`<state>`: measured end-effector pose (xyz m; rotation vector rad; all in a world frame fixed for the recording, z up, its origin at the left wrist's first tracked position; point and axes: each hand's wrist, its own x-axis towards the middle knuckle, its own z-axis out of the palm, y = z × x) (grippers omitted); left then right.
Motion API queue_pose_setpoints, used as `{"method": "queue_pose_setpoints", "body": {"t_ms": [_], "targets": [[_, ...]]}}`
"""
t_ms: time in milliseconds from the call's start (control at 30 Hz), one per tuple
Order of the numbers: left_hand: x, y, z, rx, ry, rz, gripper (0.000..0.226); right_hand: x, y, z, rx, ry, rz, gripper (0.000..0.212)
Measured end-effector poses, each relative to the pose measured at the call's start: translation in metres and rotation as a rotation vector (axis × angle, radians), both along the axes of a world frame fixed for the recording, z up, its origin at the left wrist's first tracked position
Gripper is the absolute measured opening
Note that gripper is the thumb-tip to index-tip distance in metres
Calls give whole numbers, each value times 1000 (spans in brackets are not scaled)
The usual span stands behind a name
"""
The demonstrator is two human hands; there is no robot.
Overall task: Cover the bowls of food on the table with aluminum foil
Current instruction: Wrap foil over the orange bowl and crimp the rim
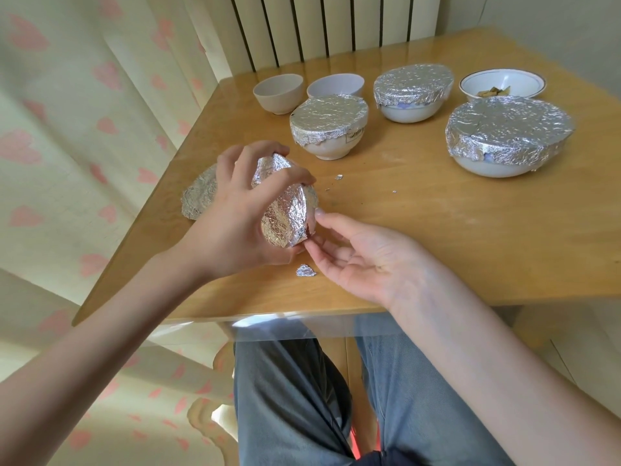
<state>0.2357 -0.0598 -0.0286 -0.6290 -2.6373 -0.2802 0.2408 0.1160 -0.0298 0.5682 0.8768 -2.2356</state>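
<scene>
My left hand (235, 210) grips a crumpled piece of aluminum foil (285, 216), folded into a curved cap shape, just above the wooden table (437, 237). My right hand (363, 257) is beside it, palm up, fingertips touching the foil's lower edge. Three bowls stand covered with foil: a small one (327, 124), a middle one (411, 87) and a large one (507, 131). A white bowl with food (500, 83) at the back right is uncovered. Two small plain bowls (278, 92), (336, 84) at the back are also uncovered.
Another crumpled foil piece (198, 196) lies on the table behind my left hand, near the left edge. Small foil scraps (305, 271), (339, 177) lie on the wood. A radiator (319, 25) stands behind the table and a curtain hangs at the left.
</scene>
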Motion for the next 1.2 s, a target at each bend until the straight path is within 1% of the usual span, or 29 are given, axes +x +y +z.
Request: {"method": "queue_pose_setpoints", "body": {"t_ms": [167, 400, 600, 700, 833, 933, 1000, 1067, 1167, 1200], "targets": [[-1, 1, 0, 3, -8, 2, 70, -2, 3, -1, -31, -42, 25, 11], [-4, -1, 0, 1, -55, 8, 73, 0, 4, -2, -96, -26, 14, 7], [-11, 1, 5, -10, -115, 7, 78, 0, -3, -10, -87, 9, -136, 9], [-14, 6, 7, 14, -141, 5, 77, 0, -7, -14, -67, 38, -203, 8], [-17, 12, 10, 59, -175, 7, 76, -1, -8, -13, -52, 10, -236, 11], [-19, 14, 12, 60, -193, 6, 78, -4, -7, -13, -81, 10, -264, 9], [-19, 16, 15, 67, -240, 11, 78, -4, -7, -14, -103, 47, -297, 12], [-22, 18, 22, 65, -309, 4, 79, -4, -6, -16, -79, 128, -302, 12], [-31, 17, 41, -20, -456, -33, 79, -6, 0, -18, 4, 285, -199, 6], [-34, 17, 48, -35, -533, -34, 78, -9, 5, -18, 47, 341, -147, 10]]}}
